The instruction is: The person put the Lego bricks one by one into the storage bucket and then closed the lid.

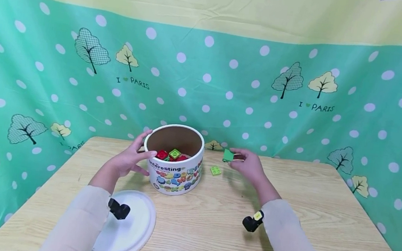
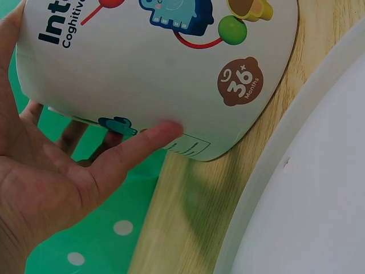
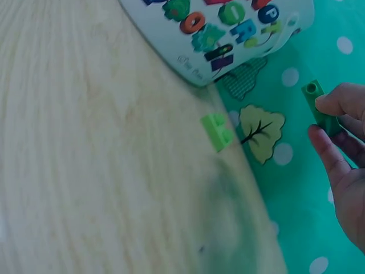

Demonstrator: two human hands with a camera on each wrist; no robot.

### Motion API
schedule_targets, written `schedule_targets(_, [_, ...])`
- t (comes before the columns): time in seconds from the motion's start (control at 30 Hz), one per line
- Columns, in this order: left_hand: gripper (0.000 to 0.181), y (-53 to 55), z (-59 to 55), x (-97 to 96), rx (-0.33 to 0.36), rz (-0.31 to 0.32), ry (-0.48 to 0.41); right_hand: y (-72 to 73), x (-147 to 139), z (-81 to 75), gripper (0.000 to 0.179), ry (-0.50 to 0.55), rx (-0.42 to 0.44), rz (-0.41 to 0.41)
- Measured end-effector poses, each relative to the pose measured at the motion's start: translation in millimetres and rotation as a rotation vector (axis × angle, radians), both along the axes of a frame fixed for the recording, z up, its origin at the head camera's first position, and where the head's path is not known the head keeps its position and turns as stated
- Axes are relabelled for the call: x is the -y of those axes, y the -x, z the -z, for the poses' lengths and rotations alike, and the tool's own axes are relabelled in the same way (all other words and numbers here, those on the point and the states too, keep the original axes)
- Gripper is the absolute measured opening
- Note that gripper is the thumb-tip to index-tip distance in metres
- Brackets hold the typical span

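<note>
A white round bucket (image 1: 173,176) printed with colourful pictures and lettering stands at the back of the table, its top uncovered. Red blocks (image 1: 162,154) and green blocks (image 1: 174,153) lie inside it. My left hand (image 1: 129,157) holds the bucket by its left side, fingers spread around the wall; in the left wrist view one fingertip rests on the printed wall (image 2: 142,85). To the right, above the table, my right hand (image 1: 250,165) pinches a green toy block (image 1: 228,156), whose end stud shows in the right wrist view. A small light-green block (image 1: 215,170) lies between bucket and right hand.
A white round lid (image 1: 136,226) lies flat on the wooden table (image 1: 211,227), front left, partly under my left forearm. Behind the table hangs a green and yellow curtain (image 1: 205,92) with dots and trees.
</note>
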State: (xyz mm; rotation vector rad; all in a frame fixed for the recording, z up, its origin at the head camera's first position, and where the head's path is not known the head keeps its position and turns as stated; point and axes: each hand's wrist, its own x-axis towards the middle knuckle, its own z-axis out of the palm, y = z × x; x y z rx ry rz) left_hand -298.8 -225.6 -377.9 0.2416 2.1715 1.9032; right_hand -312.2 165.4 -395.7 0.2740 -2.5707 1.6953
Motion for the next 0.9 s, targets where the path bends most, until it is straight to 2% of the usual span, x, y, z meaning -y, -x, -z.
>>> schedule_targets(0.2, [0.093, -2.3, -2.4, -0.8, -0.001, 0.016, -0.002, -0.1, 4.8, -15.0, 0.051, 0.021, -0.007, -0.008])
schedule_targets(0.67, [0.089, -1.2, -1.7, -0.3, -0.002, 0.011, -0.002, -2.8, 20.8, -48.9, 0.045, -0.014, -0.056, -0.047])
schedule_targets(0.9, [0.091, -1.6, -1.1, 0.3, -0.001, 0.017, -0.004, -1.4, 33.0, -64.4, 0.044, -0.008, -0.047, -0.078])
